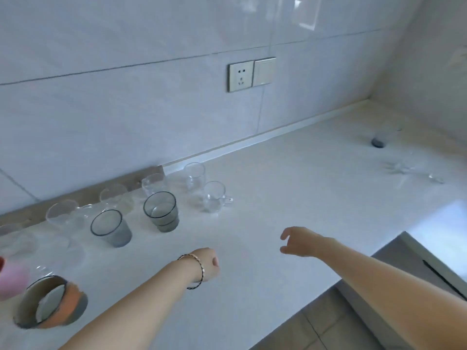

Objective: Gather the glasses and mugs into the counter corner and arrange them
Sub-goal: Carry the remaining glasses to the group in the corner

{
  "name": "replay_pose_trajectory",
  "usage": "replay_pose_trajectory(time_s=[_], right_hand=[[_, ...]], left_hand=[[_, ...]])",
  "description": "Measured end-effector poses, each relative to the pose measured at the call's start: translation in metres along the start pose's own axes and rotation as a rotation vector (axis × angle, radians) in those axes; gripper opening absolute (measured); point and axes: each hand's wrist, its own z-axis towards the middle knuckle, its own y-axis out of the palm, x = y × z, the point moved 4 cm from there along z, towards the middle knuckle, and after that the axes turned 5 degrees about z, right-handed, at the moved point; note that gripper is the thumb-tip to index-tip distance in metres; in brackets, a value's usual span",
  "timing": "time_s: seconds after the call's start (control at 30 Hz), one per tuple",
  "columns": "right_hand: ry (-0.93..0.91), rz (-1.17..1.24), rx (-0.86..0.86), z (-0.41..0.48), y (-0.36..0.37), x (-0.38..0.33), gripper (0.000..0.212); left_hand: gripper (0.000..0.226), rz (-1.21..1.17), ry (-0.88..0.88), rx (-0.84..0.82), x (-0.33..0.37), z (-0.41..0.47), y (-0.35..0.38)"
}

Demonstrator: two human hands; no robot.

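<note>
Counter (290,178): pale, runs along the tiled wall (126,109) to the corner at far right. That corner is the target, and most of the glassware is not there.

Brown and orange mug (50,301): near edge, far left, well apart from the corner. A pink thing at the frame edge is too blurred to name.

Two grey tumblers (111,228) and (161,213): upright, side by side but apart, in front of the clear ones.

Clear glasses (111,195): loose row against the wall on the left, some overlapping in view; blur hides the count. Clear handled mug (214,197) sits at the right end of the group, nearest my reach, so my guess is it goes next.

One grey glass (379,140) stands near the corner with smeared clear glassware just beside it. I read it as the start of the gathered set.

My right hand (300,242): over bare counter, fingers loosely curled, empty, between the group and the corner.

My left hand (207,263): wrist bent down, fingers tucked out of sight, so I cannot tell how they lie; nothing visible in it. Bracelet (199,266) on that wrist.

Judgement: early stage, most pieces left to carry.
</note>
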Motion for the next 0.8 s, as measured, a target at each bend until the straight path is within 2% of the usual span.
replay_pose_trajectory(time_s=[0.13, 0.23, 0.43, 0.63, 0.8], right_hand=[[0.103, 0.099, 0.1, -0.011, -0.047, 0.125, 0.04], [0.15, 0.106, 0.168, -0.02, -0.083, 0.212, 0.038], [0.252, 0.215, 0.281, -0.026, -0.145, 0.349, 0.037], [0.316, 0.295, 0.401, -0.012, -0.193, 0.439, 0.039], [0.377, 0.316, 0.493, 0.019, -0.248, 0.498, 0.053]], left_hand=[[0.021, 0.074, 0.107, -0.005, 0.124, 0.042, -0.022], [0.013, 0.085, 0.169, -0.003, 0.214, 0.073, -0.031], [0.012, 0.117, 0.268, 0.017, 0.364, 0.129, -0.045], [0.009, 0.178, 0.311, -0.026, 0.457, 0.186, -0.057], [0.02, 0.269, 0.322, -0.085, 0.508, 0.249, -0.069]])
